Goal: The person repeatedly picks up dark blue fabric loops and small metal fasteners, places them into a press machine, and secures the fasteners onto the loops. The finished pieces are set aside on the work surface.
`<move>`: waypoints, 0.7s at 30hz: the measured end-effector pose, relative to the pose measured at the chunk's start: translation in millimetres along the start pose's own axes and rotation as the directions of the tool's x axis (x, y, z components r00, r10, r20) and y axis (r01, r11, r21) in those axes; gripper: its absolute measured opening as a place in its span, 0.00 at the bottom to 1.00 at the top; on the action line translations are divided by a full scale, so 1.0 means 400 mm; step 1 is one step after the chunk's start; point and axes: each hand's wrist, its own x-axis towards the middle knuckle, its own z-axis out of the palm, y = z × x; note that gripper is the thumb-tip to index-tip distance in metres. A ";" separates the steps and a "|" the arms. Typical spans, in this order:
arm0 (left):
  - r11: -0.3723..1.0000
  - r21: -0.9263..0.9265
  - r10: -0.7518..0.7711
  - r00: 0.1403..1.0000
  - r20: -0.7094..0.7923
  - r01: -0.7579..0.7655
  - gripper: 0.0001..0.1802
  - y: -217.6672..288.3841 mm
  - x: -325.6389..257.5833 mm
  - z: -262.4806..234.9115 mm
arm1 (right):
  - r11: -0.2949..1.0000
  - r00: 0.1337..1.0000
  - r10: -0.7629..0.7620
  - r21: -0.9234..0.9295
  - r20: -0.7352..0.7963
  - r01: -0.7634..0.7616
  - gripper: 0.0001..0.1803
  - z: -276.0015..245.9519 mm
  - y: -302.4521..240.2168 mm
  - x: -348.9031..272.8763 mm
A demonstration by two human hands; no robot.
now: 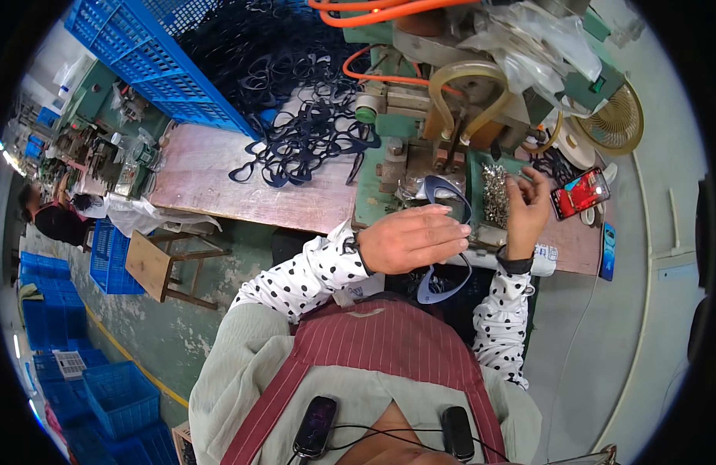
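My left hand (416,239) is closed around the middle of a dark blue eyeglass frame (434,296), in front of the machine. One rim shows below the hand and the other above it, close to the machine's metal fixture. At the right edge of a heap of small shiny metal parts (494,194), my right hand (528,208) has its fingers bent and drawn together. Whatever is between its fingertips is too small to make out. The heap lies on a green surface of the bench machine (385,167).
Loose dark frames (296,151) spread over the table (195,174), left of the machine, beside a blue plastic crate (172,74). A lit phone (581,194) and a blue phone-like object (607,252) are at the right. A wooden stool (150,267) and a seated person (57,225) are farther left.
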 end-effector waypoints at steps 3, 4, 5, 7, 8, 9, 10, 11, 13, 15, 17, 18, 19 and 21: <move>0.996 -0.086 0.018 1.000 0.015 -0.017 0.21 -0.005 0.000 -0.018 | 0.972 0.984 -0.126 -0.214 -0.124 0.097 0.16 -0.051 0.061 -0.010; 0.993 -0.120 0.012 1.000 -0.010 -0.013 0.21 -0.001 -0.005 -0.019 | 0.947 0.975 -0.166 -0.300 -0.149 0.115 0.16 -0.059 0.078 -0.015; 0.989 -0.147 0.009 0.999 -0.040 -0.015 0.21 -0.001 0.002 -0.016 | 0.911 0.974 -0.144 -0.409 -0.173 0.062 0.14 -0.068 0.072 -0.007; 0.982 -0.186 -0.022 0.998 -0.061 0.010 0.19 -0.007 0.022 -0.009 | 0.847 0.971 -0.172 -0.528 -0.164 0.061 0.13 -0.090 0.118 0.018; 0.983 -0.182 -0.036 0.998 -0.049 0.027 0.19 -0.011 0.023 -0.004 | 0.811 0.970 -0.182 -0.583 -0.163 0.054 0.12 -0.105 0.153 0.017; 0.984 -0.175 -0.053 0.998 -0.039 0.046 0.19 -0.020 0.020 0.000 | 0.721 0.962 -0.266 -0.675 -0.060 0.157 0.12 -0.116 0.171 0.022; 0.984 -0.168 -0.070 0.997 -0.030 0.064 0.19 -0.024 0.017 0.002 | 0.795 0.978 -0.194 -0.596 -0.074 0.113 0.12 -0.122 0.185 0.019; 0.986 -0.152 -0.076 0.996 -0.036 0.069 0.19 -0.021 0.019 -0.002 | 0.857 0.989 -0.122 -0.511 -0.084 0.063 0.12 -0.120 0.181 0.015; 0.990 -0.129 -0.068 0.997 -0.024 0.065 0.19 -0.020 0.009 -0.003 | 0.882 0.996 -0.043 -0.472 -0.073 0.003 0.13 -0.118 0.163 0.000; 0.993 -0.106 -0.061 0.998 -0.024 0.059 0.19 -0.012 -0.007 -0.006 | 0.828 0.999 -0.032 -0.561 -0.039 0.005 0.14 -0.115 0.133 -0.032; 0.994 -0.094 -0.058 0.998 -0.036 0.055 0.20 -0.010 -0.016 -0.004 | 0.647 0.989 -0.106 -0.749 0.102 0.146 0.14 -0.104 0.143 -0.053; 0.994 -0.098 -0.057 0.997 -0.045 0.053 0.20 -0.012 -0.015 -0.003 | 0.536 0.975 -0.129 -0.815 0.178 0.220 0.13 -0.092 0.142 -0.055; 0.994 -0.101 -0.057 0.997 -0.054 0.051 0.21 -0.014 -0.013 0.001 | 0.467 0.975 -0.141 -0.857 0.174 0.221 0.11 -0.075 0.139 -0.057; 0.992 -0.103 -0.071 0.996 -0.047 0.066 0.22 -0.009 -0.015 0.003 | 0.582 0.974 -0.131 -0.781 0.182 0.225 0.09 -0.074 0.162 -0.032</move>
